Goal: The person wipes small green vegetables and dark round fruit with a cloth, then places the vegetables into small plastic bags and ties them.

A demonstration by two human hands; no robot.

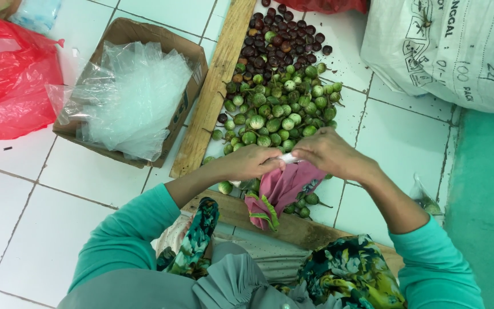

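Note:
My left hand [251,162] and my right hand [327,152] meet over the front of a heap of small round green eggplants [278,109]. Between their fingertips they pinch a small clear plastic bag [289,159]. A pink cloth [284,189] with a green hem hangs just below the hands. Behind the green heap lie several small dark purple eggplants [281,40]. Both arms wear teal sleeves.
A cardboard box [187,103] full of clear plastic bags stands at the left. A wooden plank [215,86] borders the heap's left side, another plank [293,226] runs in front. A red plastic bag [7,80] lies far left, a large white sack [447,51] at the right.

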